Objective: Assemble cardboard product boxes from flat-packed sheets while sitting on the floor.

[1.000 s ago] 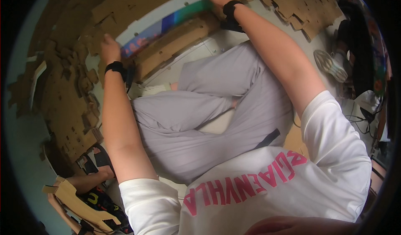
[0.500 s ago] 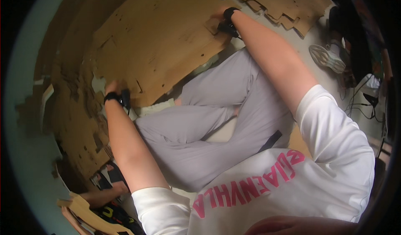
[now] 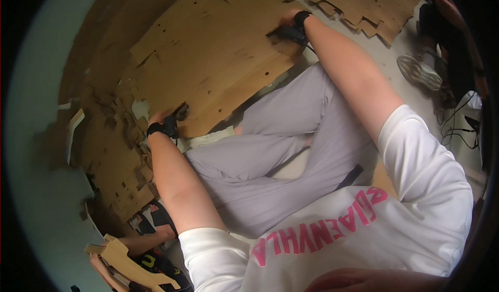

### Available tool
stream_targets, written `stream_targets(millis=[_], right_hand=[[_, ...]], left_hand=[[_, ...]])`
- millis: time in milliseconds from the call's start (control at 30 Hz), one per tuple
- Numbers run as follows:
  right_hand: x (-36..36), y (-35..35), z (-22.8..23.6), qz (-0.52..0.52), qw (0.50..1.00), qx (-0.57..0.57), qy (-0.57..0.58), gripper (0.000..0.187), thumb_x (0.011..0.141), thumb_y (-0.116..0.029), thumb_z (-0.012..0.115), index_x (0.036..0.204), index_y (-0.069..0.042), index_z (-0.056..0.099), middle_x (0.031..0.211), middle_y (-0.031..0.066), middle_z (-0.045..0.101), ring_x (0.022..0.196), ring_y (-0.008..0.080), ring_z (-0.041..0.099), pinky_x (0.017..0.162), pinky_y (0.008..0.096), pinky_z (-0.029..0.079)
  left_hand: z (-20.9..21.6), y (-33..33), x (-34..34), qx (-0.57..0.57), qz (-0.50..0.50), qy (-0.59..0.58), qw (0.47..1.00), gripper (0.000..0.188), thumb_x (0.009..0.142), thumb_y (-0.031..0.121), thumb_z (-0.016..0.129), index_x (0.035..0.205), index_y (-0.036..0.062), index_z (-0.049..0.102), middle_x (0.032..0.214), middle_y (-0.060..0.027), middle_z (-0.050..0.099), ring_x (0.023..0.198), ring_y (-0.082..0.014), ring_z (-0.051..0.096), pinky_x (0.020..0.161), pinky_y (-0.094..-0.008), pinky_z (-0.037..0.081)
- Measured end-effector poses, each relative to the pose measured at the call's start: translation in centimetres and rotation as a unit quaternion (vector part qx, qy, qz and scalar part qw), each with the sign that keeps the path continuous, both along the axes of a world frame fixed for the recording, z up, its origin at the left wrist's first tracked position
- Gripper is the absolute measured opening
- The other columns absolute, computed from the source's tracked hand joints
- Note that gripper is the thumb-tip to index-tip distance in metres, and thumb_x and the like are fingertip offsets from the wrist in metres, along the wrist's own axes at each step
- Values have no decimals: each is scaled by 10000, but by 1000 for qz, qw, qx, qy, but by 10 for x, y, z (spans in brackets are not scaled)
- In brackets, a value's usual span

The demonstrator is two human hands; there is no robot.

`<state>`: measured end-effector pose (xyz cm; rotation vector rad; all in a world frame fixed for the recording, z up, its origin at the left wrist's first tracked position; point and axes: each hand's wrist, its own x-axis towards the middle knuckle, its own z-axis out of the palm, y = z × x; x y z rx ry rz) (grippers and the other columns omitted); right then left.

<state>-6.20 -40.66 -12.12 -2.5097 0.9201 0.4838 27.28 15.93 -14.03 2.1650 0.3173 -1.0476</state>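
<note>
Head view: my left hand (image 3: 157,117) is at the near-left corner of a broad cardboard sheet (image 3: 213,53), my right hand (image 3: 290,17) at its right edge; I can't tell how closed either is, or whether they grip it. The sheet lies just beyond my crossed legs (image 3: 280,105). An uneven hold could skew or crease it; its near edge could catch my knees. Cardboard scraps (image 3: 122,115) crowd the left, more cardboard (image 3: 364,6) the far right, a co-worker's shoe (image 3: 420,73) nearer.

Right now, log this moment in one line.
left hand: at cardboard sheet, left edge | right hand: at right edge | grip: unclear
</note>
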Motion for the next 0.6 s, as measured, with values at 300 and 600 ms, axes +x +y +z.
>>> stream_targets(millis=[300, 600], right_hand=[[-11, 11, 8, -90, 966, 243, -3, 254, 833, -325, 773, 1000, -135, 797, 924, 40, 766, 753, 182, 707, 659, 357, 552], [-13, 34, 0, -63, 970, 200, -120, 834, 722, -264, 878, 1460, -114, 519, 981, 79, 759, 799, 218, 719, 726, 378, 578]], left_hand=[[14, -7, -16, -97, 31, 69, 992, 262, 873, 272, 740, 976, 44, 662, 800, -123, 677, 625, -261, 652, 558, -425, 547], [16, -54, -52, 47, -219, -291, 930, 604, 842, 374, 755, 1256, -43, 616, 949, -171, 734, 928, -249, 714, 781, -372, 559]])
